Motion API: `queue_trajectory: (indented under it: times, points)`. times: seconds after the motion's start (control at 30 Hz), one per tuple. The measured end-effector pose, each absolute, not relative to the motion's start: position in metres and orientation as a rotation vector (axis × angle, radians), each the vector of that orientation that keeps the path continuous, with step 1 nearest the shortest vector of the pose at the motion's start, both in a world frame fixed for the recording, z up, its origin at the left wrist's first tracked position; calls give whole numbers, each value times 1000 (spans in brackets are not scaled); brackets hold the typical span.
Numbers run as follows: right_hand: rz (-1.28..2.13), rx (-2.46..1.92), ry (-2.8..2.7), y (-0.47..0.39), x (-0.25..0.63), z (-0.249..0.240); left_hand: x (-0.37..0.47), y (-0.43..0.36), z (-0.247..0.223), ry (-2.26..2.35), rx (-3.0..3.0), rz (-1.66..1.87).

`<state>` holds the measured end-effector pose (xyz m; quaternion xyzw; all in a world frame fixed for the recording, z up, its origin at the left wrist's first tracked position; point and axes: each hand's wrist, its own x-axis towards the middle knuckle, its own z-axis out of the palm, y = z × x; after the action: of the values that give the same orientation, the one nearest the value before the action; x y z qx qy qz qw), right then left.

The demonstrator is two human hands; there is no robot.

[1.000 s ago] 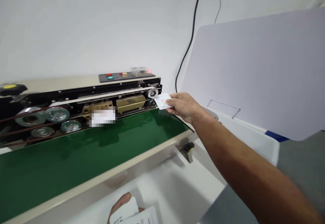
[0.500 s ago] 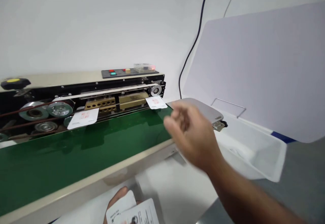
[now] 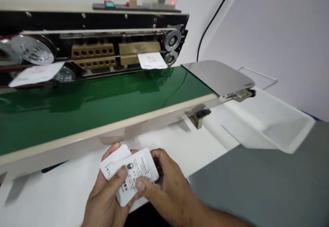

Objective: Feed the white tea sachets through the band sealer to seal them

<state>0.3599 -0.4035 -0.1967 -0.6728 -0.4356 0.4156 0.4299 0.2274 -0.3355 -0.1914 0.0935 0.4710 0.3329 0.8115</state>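
Several white printed sachets (image 3: 137, 167) are fanned out between my two hands, in front of the machine. My left hand (image 3: 105, 192) grips them from the left, thumb on the printed face. On the right edge, my right hand (image 3: 167, 186) pinches the front sachet, thumb on top and fingers behind. Two more sachets are in the band sealer (image 3: 108, 24): one sachet (image 3: 152, 60) with a red print is near the right rollers, and another sachet (image 3: 37, 73), blurred, is by the left wheels.
A green conveyor belt (image 3: 115, 100) runs below the sealer, with a metal plate (image 3: 218, 76) at its right end. Below that plate stands a white plastic bin (image 3: 272, 120). A clamp knob (image 3: 203, 114) juts from the front rail. A black cable (image 3: 218, 9) hangs along the wall.
My right hand has come back from the belt's right end to the sachets in my left hand and now grips them. The sachets in the sealer have shifted left along it. The view has tilted down.
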Motion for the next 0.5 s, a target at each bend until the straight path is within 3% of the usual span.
queue_trajectory:
  times: [0.1,0.3,0.5]
  points:
    - [994,-1641,-1045,-404,355,-204,230,-336,-190,1033,210,717]
    - [1279,-1309,-690,-396,366,-208,233,-338,-187,1054,237,713]
    - [821,-1316,-1021,-406,392,-186,232,-339,-188,1093,293,605]
